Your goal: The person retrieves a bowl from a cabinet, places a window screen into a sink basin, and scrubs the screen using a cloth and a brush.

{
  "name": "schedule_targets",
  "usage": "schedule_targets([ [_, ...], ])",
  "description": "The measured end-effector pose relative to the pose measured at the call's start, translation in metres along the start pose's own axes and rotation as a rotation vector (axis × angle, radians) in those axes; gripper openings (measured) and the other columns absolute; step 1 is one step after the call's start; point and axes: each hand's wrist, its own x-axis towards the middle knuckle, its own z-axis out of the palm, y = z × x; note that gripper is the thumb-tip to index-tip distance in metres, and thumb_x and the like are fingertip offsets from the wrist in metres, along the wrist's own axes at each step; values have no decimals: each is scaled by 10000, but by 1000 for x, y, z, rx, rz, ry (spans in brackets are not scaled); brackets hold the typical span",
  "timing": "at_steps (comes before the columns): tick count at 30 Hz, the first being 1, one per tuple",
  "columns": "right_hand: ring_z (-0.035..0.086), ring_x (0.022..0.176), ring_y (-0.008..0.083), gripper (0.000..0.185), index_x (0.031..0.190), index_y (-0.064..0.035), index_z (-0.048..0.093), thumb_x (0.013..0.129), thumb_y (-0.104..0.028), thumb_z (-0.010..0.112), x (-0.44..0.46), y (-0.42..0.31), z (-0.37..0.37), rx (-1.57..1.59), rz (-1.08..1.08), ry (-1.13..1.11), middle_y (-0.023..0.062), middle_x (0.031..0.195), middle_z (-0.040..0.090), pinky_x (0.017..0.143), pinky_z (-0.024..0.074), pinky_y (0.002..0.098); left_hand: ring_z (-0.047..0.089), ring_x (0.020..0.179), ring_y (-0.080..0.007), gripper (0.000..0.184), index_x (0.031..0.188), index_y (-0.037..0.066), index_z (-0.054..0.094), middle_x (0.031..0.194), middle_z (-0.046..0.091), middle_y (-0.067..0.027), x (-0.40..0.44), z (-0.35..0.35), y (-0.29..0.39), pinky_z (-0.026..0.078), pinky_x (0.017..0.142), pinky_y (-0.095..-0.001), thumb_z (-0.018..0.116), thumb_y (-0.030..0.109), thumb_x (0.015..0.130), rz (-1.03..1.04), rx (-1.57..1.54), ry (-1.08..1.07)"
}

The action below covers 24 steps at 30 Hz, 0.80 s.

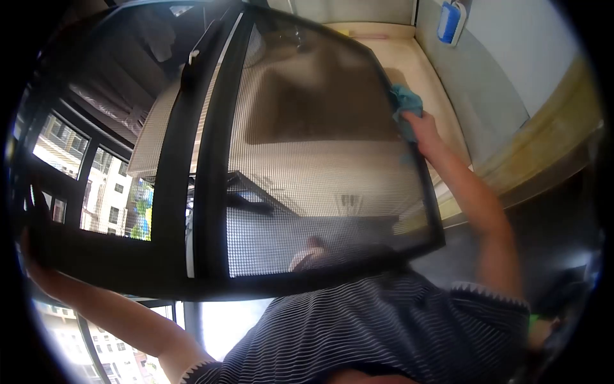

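A large window screen (320, 192) with a dark frame and fine mesh stands tilted in front of my chest, spanning most of the view. At its lower left corner, my left hand (39, 262) grips the frame; its fingers are mostly lost in shadow at the view's edge. On the right side, my right hand (421, 131) is closed around a teal cloth (407, 105), which touches the frame's right edge. A dark upright bar with a pale strip (214, 96) divides the screen into two panels.
Behind the mesh lies a cream basin or ledge (441, 83), its full shape partly hidden. A blue-and-white brush (451, 23) hangs on the right wall. Windows (109, 185) on the left look out on pale buildings. Dark fabric (121, 77) hangs at upper left.
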Motion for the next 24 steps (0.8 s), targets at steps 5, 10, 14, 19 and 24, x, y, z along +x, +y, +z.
schedule_targets([
  [5, 544, 479, 219, 261, 901, -6, 525, 728, -184, 606, 0, -4, 10, 142, 61, 52, 108, 667, 560, 377, 419, 359, 556, 823, -190, 271, 983, 3, 546, 904, 571, -112, 60, 70, 1, 458, 772, -275, 528, 148, 754, 2, -224, -158],
  [10, 522, 422, 226, 218, 870, -37, 516, 738, -196, 586, -2, 13, 20, 375, 142, 161, 109, 621, 545, 331, 403, 363, 558, 821, -192, 276, 964, -1, 556, 896, 576, -115, 102, 134, 3, 457, 774, -279, 528, 135, 726, -45, -391, -275],
  [14, 499, 366, 203, 158, 863, -79, 498, 760, -175, 571, 3, 45, 18, 575, 92, 137, 71, 569, 527, 290, 397, 339, 560, 819, -193, 280, 948, -4, 564, 890, 581, -118, 137, 137, 21, 457, 776, -282, 527, 125, 703, -40, -532, -228],
  [19, 497, 376, 219, 203, 867, -92, 498, 738, -223, 585, -15, 29, 7, 669, 70, 178, 72, 565, 515, 325, 408, 353, 563, 816, -194, 285, 929, -8, 574, 883, 587, -121, 136, 115, 42, 456, 778, -285, 527, 112, 674, -79, -717, -155],
  [24, 506, 419, 218, 204, 784, -83, 519, 729, -266, 592, -4, 26, 57, 793, 116, 245, 66, 561, 501, 365, 415, 355, 565, 814, -196, 292, 909, -12, 584, 875, 593, -124, 191, 148, 29, 455, 780, -289, 526, 99, 645, -131, -817, -311],
])
